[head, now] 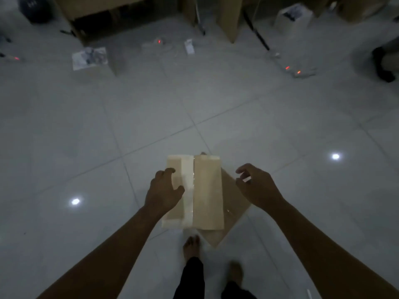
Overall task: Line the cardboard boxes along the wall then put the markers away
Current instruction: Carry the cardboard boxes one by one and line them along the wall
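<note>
A taped cardboard box (207,190) sits right below me, on top of a second cardboard box (234,203) that is turned at an angle on the floor. My left hand (164,190) hovers over the top box's left edge with its fingers spread and curled; whether it touches is unclear. To the right of the box, my right hand (257,186) pinches a small white object (246,179). Thin items with red glowing spots lie far off on the floor, possibly markers (159,41), and two more (292,70) lie at the right.
Large cardboard boxes (103,9) stand along the far wall. A small box with a printed top (89,59) sits on the tiles at the left, and another (293,16) at the back right. Someone's dark foot (384,65) is at the right edge. My bare feet (191,244) stand below the boxes.
</note>
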